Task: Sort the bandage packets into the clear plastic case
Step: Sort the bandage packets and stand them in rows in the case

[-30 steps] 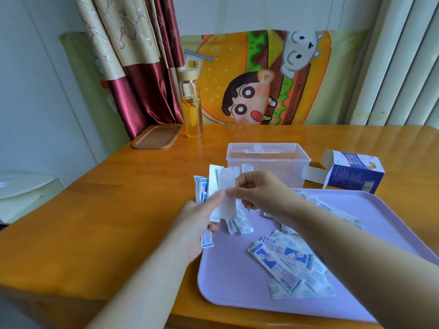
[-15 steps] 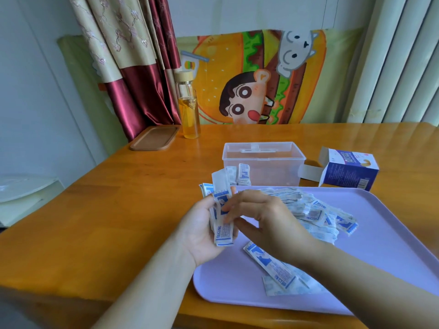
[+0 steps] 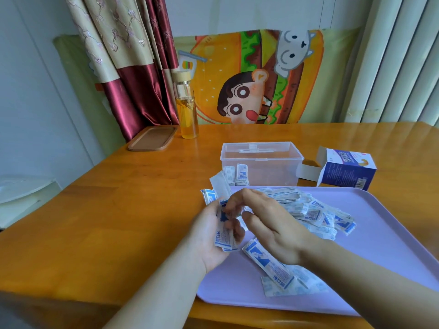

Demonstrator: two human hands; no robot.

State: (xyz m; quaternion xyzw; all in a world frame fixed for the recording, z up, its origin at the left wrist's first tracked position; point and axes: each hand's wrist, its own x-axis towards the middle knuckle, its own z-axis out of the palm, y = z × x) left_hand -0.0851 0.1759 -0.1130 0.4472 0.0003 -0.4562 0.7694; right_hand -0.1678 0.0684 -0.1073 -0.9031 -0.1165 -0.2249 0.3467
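My left hand point(image 3: 209, 236) holds a small stack of blue-and-white bandage packets point(image 3: 223, 236) in its palm over the left edge of the lilac tray point(image 3: 380, 233). My right hand point(image 3: 268, 222) lies over the stack, its blurred fingertips touching the top packet. More packets lie in a loose pile point(image 3: 316, 212) on the tray behind my right hand, and a few point(image 3: 270, 264) lie near the front. The clear plastic case point(image 3: 261, 162) stands open beyond the tray with a few packets point(image 3: 240, 173) upright in its left end.
An open blue bandage carton point(image 3: 346, 170) lies right of the case. A glass bottle of yellow liquid point(image 3: 186, 108) and a brown lid point(image 3: 153, 138) stand at the table's far left. Curtains and a cartoon cushion back the wooden table point(image 3: 118, 210).
My hands lowered from in front of the case toward the tray's left edge. The packets went from held upright between both hands to lying as a stack in my left palm.
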